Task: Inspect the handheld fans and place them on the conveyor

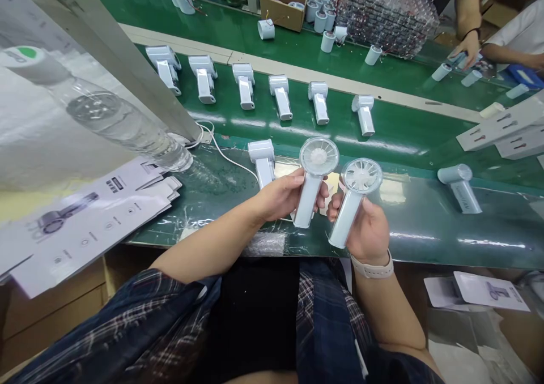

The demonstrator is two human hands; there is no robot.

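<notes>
My left hand [285, 194] is closed around the handle of a pale blue handheld fan [309, 197], its round clear-fronted head up. Wrapped round a second handheld fan [343, 220] is my right hand [370, 231], with a light watch band at the wrist. The two fans are held side by side above the green bench [419, 234], heads facing me, handles leaning slightly. Just beyond my left hand another fan [262, 160] lies on the bench. Farther right a fan with lettering on its handle [463, 194] rests near the bench's back edge.
Several fans [243, 86] lie in a row on the green belt. A water bottle [123, 120] stands left beside flat printed cartons [97, 220]. Across the belt are a cardboard box [284, 4], white cylindrical parts [328, 41] and a co-worker's hand [467, 50].
</notes>
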